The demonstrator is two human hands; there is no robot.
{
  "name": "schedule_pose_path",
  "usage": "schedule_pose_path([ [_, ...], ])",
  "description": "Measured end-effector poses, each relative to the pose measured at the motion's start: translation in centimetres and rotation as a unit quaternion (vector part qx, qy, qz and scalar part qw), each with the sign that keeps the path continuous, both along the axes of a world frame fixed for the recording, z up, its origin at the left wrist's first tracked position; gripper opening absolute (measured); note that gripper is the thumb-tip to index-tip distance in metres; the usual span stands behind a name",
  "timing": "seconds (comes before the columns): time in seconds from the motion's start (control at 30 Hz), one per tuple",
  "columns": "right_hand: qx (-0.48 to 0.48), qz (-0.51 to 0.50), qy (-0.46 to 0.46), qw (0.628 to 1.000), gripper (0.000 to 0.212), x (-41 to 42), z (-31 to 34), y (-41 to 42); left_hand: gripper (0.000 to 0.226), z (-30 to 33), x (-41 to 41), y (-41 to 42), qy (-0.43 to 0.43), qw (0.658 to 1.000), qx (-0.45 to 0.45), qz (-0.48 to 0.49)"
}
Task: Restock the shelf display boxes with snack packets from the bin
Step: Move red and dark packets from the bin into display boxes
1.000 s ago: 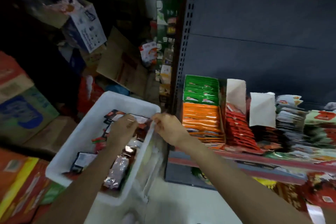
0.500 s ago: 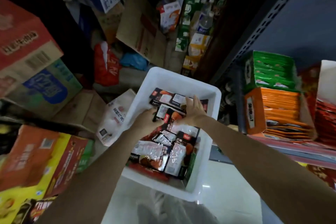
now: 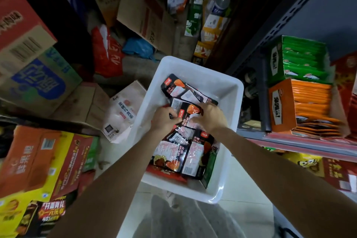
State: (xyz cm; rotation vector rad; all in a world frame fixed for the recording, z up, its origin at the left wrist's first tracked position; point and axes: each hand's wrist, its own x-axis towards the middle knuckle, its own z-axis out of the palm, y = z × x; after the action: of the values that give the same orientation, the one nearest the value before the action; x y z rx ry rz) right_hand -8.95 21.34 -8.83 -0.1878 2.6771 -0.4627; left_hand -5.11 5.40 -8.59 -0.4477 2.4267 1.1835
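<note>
Both hands, the left hand (image 3: 164, 119) and right hand (image 3: 209, 119), pinch one black snack packet (image 3: 186, 116) mid-frame in the white bin (image 3: 228, 91), with the orange display box (image 3: 301, 106) at right, nearer the right hand.

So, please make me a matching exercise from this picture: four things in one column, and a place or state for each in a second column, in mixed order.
Things:
1. white plastic bin
2. green cardboard display box
3. orange cardboard display box
4. black snack packet with orange picture

Places or states:
A. on the shelf, farther from the person
B. gripped by both hands
C. on the shelf, nearer the person
D. left of the shelf, holding loose packets

Pairs: 1-D, 2-A, 3-C, 4-B
</note>
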Motion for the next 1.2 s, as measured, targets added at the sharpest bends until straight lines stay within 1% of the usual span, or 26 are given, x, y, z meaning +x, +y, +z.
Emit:
schedule_pose_path([
  [0.1,-0.035,0.003,-0.069,0.997,0.067,-1.5,0.3,0.3,0.005,0.5,-0.3,-0.2,0.033,0.999,-0.015,0.038],
  [0.17,-0.032,-0.018,-0.105,0.994,0.065,-2.3,0.3,0.4,0.009,1.1,-0.3,-0.7,0.054,0.994,-0.049,0.086],
  [0.23,-0.005,-0.03,-0.112,0.993,0.071,-2.6,0.2,0.1,0.009,1.7,-0.2,-1.2,0.07,0.987,-0.072,0.123],
  [0.33,0.038,-0.056,-0.09,0.994,0.078,-2.3,0.3,-0.4,0.005,2.2,0.4,-1.3,0.091,0.985,-0.091,0.115],
  [0.37,0.038,-0.069,-0.098,0.992,0.078,-2.3,0.3,-0.6,0.005,2.3,0.6,-1.4,0.1,0.984,-0.098,0.111],
  [0.43,0.013,-0.086,-0.109,0.99,0.072,-2.3,0.4,-0.8,0.016,2.2,0.8,-1.7,0.105,0.982,-0.105,0.117],
  [0.47,-0.001,-0.082,-0.109,0.991,0.062,-2.5,0.6,-1.0,0.019,2.0,0.8,-1.9,0.1,0.983,-0.089,0.124],
  [0.5,-0.02,-0.072,-0.105,0.992,0.048,-2.7,1.0,-1.0,0.018,1.9,0.8,-2.2,0.093,0.985,-0.063,0.133],
  [0.53,-0.047,-0.067,-0.105,0.991,0.032,-2.9,1.7,-1.0,0.015,1.7,0.7,-2.5,0.085,0.985,-0.026,0.147],
  [0.57,-0.082,-0.07,-0.11,0.988,0.022,-2.9,2.4,-1.0,0.012,1.6,0.6,-2.8,0.076,0.983,0.01,0.169],
  [0.63,-0.141,-0.081,-0.111,0.98,0.02,-2.9,3.5,-0.7,0.011,2.0,0.4,-3.0,0.062,0.976,0.051,0.2],
  [0.7,-0.181,-0.093,-0.087,0.975,0.012,-2.6,4.1,-0.1,0.009,2.9,0.2,-2.9,0.051,0.981,0.028,0.185],
  [0.77,-0.217,-0.109,-0.06,0.968,0.01,-2.2,4.8,0.6,0.008,4.1,0.2,-2.5,0.044,0.985,0.001,0.166],
  [0.83,-0.262,-0.128,-0.052,0.955,0.012,-1.8,5.8,1.6,0.008,5.1,0.2,-2.0,0.038,0.984,0.038,0.17],
  [0.87,-0.295,-0.136,-0.055,0.944,0.011,-1.5,6.5,2.0,0.013,5.5,0.1,-1.8,0.043,0.981,0.071,0.173],
  [0.93,-0.373,-0.163,-0.079,0.91,0.008,-1.1,8.0,3.0,0.025,6.8,-0.2,-1.2,0.056,0.976,0.13,0.166],
  [1.0,-0.436,-0.189,-0.11,0.873,0.016,-0.9,9.6,4.0,0.032,8.3,-0.6,-0.7,0.061,0.962,0.208,0.167],
  [1.03,-0.455,-0.196,-0.118,0.86,0.02,-0.8,10.3,4.6,0.03,9.2,-0.7,-0.3,0.051,0.951,0.257,0.162],
  [1.1,-0.468,-0.208,-0.122,0.85,0.023,-0.6,11.5,5.5,0.015,10.2,-1.1,0.3,0.047,0.938,0.315,0.134],
  [1.13,-0.469,-0.22,-0.123,0.846,0.02,-0.5,12.0,5.9,0.007,10.8,-1.2,0.8,0.06,0.94,0.31,0.127],
  [1.2,-0.48,-0.242,-0.115,0.835,0.012,-0.3,12.9,6.7,0.011,11.4,-1.9,1.5,0.097,0.948,0.266,0.147],
])
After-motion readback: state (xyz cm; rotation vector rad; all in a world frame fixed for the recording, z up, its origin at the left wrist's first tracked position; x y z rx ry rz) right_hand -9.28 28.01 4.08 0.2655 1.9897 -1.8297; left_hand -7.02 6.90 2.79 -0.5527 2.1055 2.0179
